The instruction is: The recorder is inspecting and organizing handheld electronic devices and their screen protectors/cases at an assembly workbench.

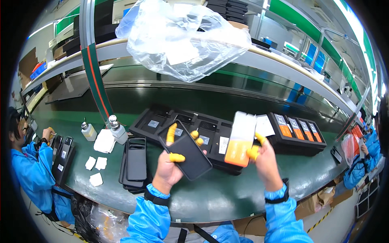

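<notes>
Head view shows the left hand gripping a black rectangular case and the right hand pinching an orange-and-white package, both near a compartmented black tray on the green bench. This seems a sorting step; next probably calls for setting one piece down steadily.

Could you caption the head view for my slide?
At a green workbench, the left hand holds a flat black rectangle, the right hand a white-and-orange rectangle.
</notes>
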### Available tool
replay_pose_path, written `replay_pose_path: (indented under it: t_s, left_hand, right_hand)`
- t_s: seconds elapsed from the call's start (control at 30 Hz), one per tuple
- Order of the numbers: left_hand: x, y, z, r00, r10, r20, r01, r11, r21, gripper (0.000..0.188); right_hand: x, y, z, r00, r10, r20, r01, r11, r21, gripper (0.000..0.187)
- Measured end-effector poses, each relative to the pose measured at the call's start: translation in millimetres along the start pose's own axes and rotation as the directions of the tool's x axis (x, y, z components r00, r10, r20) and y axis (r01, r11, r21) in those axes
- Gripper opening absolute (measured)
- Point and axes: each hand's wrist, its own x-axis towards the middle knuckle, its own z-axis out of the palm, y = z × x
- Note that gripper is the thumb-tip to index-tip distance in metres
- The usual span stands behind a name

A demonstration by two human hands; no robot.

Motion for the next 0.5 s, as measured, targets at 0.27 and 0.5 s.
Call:
replay_pose_path:
  t_s: [0.27, 0.5]
  left_hand:
    - [-4, -16, -28, 0.995, -0.089, -0.034, 0.093, 0.984, 0.151, 0.068]
    - [2, -17, -14, 0.998, -0.02, -0.065, 0.033, 0.976, 0.215, 0.08]
  right_hand:
    - [-29, 33, 67, 0.949, 0.035, 0.313, -0.093, 0.98, 0.173, 0.069]
    - [-29, 54, 83, 0.928, -0.002, 0.373, -0.034, 0.996, 0.088, 0.068]
